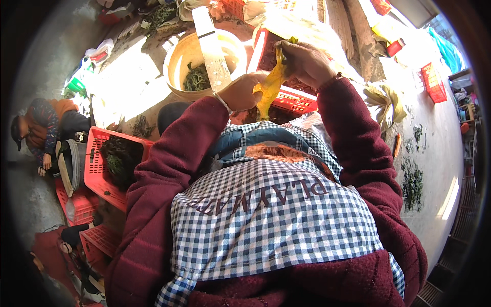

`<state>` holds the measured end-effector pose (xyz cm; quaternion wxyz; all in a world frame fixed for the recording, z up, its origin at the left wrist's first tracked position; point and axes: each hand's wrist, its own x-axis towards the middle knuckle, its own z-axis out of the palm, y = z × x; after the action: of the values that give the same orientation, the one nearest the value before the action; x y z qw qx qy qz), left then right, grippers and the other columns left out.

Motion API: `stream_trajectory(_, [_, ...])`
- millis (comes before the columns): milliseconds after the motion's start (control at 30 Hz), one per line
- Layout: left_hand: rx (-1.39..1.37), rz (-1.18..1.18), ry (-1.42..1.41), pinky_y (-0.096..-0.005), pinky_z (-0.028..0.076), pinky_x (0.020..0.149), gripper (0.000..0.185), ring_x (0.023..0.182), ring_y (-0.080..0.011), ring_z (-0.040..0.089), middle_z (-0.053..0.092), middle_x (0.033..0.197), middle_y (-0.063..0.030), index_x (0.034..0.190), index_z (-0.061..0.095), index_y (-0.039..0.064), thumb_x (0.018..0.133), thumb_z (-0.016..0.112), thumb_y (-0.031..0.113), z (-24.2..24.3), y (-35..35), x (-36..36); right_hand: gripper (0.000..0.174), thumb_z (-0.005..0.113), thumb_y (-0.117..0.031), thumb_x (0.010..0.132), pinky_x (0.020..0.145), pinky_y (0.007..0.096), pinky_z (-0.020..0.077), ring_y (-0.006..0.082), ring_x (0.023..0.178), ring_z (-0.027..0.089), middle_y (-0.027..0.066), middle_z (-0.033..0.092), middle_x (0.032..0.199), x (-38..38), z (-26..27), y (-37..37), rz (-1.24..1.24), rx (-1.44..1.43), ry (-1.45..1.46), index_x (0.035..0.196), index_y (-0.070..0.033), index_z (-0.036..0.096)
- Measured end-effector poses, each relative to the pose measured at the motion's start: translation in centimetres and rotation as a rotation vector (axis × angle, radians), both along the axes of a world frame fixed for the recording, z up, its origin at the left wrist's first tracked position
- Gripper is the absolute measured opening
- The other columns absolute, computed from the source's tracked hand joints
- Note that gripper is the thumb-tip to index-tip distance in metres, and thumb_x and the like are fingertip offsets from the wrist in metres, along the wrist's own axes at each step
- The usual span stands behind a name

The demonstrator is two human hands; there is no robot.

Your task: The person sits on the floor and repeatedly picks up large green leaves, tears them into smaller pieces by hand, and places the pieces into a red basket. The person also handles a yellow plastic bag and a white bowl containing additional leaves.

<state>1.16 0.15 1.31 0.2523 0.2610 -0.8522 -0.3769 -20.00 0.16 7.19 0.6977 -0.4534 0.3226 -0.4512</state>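
A long, wrinkled yellow leaf [271, 90], which looks like a leafy vegetable, hangs stretched between my hands. My right hand [308, 63] pinches its upper end, where a bit of green shows. Lower down, my left hand [243, 92] holds the leaf's side, its fingertips partly hidden. Below and behind the leaf stands a red plastic crate [293, 100] with dark contents. Left of it is a round, pale bucket [176, 82] with a clump of dark green leaves [196, 78] inside. A flat wooden board [215, 57] lies across the bucket's rim.
At my left stands a red perforated crate [94, 153] holding dark greens [117, 159]. A person [48, 126] sits beyond it near stacked crates. Scattered leaves [412, 186] lie on the concrete floor [429, 149] at my right, and another red crate [434, 82] stands farther off.
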Motion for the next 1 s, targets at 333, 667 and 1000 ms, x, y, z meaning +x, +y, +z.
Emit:
stream_trajectory(333, [0.348,0.112,0.081,-0.0277,0.048,0.065,0.019,0.069,-0.0113,0.059,0.064,0.077,-0.0088,0.089,0.064,-0.003,0.091,0.053,0.012,-3.1,0.7,0.9,0.034,0.055,-0.033,0.092,0.048,0.0237,0.0370,0.0073,0.055,0.043,-0.0005,0.049,0.067,-3.5,-2.1,-1.7,-0.136,0.064,-0.052,0.100,0.000,0.054])
stream_trajectory(667, [0.058,0.165,0.006,-0.0320,0.043,0.058,0.026,0.061,-0.0152,0.053,0.058,0.067,-0.0123,0.073,0.055,-0.002,0.090,0.052,0.016,-1.5,0.9,0.8,0.024,0.070,-0.022,0.079,0.059,0.0247,0.0448,0.0063,0.063,0.051,-0.0006,0.059,0.069,0.3,-3.9,1.8,0.307,-0.341,0.971,0.091,-0.002,0.067])
stream_trajectory(1000, [0.004,0.167,-0.007,-0.0363,0.046,0.064,0.015,0.064,-0.0257,0.056,0.058,0.069,-0.0162,0.083,0.064,0.002,0.086,0.056,0.013,-0.8,2.3,0.7,0.017,0.063,-0.017,0.084,0.051,0.0246,0.0407,0.0039,0.056,0.047,-0.0021,0.054,0.060,1.5,-5.8,2.8,0.143,-0.301,0.807,0.078,0.000,0.065])
